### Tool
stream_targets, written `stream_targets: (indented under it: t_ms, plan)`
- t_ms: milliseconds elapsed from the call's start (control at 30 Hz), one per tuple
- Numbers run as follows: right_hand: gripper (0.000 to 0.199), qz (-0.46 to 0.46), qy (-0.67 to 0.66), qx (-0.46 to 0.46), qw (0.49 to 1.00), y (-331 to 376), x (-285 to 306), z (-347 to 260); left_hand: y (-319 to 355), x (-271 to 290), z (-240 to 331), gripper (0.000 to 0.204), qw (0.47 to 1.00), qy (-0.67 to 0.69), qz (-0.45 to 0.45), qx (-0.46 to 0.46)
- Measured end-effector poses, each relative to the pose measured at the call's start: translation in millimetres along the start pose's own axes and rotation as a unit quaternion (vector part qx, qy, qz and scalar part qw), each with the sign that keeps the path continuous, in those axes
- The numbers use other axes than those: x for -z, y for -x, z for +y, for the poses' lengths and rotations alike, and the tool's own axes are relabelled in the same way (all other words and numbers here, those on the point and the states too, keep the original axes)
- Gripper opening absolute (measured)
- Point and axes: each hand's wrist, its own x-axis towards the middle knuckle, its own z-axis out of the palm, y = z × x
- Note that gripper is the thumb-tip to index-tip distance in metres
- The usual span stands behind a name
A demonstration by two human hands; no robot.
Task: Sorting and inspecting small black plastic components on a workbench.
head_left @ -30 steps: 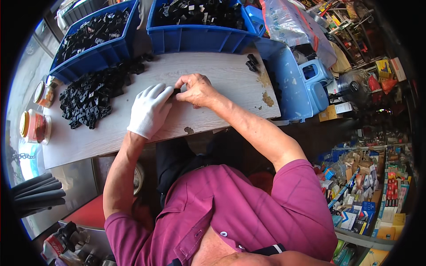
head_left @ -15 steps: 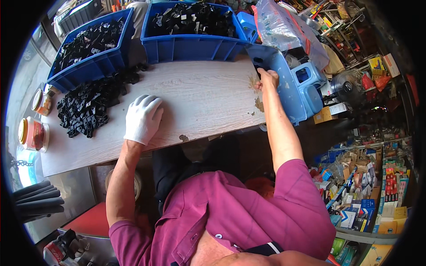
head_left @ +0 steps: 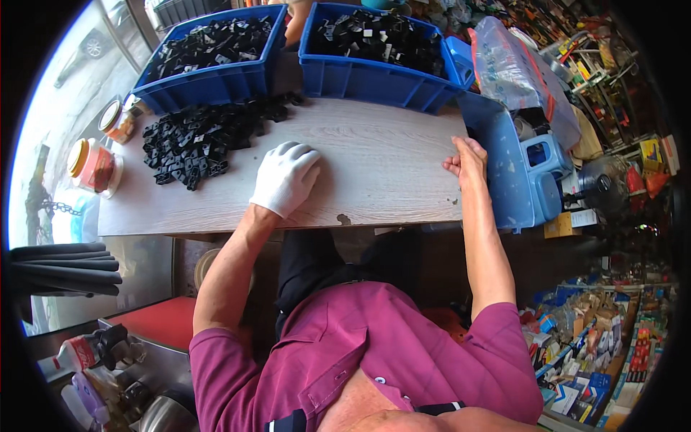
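My left hand (head_left: 286,176), in a white knit glove, rests on the light wood-grain tabletop (head_left: 381,162) with its fingers laid down and slightly bent; I see nothing in it. To its upper left spreads a loose heap of small black plastic parts (head_left: 191,140). At the table's right edge, my bare right hand (head_left: 469,160) is closed, with fingers curled in and pressed together. Whatever it may hold is hidden. Just right of it is a light-blue plastic stool (head_left: 511,173) lying on its side.
Two blue bins (head_left: 381,79) filled with black parts stand along the table's far side. Lidded jars (head_left: 93,165) sit at the left end. A clear plastic bag (head_left: 507,68) lies beyond the stool. Shelves of boxes (head_left: 576,392) crowd the right.
The view has shifted, so the table and bins appear farther right. My right hand has drawn back from the stool's far part toward the table edge. My left hand stays on the table.
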Motion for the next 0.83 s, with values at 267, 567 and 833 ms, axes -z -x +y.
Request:
stream_targets:
  t_ms: [267, 567, 833]
  plan:
    - [0.02, -0.014, -0.016, 0.037, 0.999, 14, -15, 14, -42, 8, -15, 0.029, 0.993, -0.092, 0.06, -0.034]
    - [0.019, 0.022, -0.012, 0.062, 0.998, 18, -25, 20, -76, -26, -61, 0.025, 0.972, -0.215, -0.009, 0.096]
    - [0.023, 0.023, -0.014, 0.068, 0.997, 9, -24, 26, -44, -13, -66, 0.012, 0.965, -0.251, 0.041, 0.07]
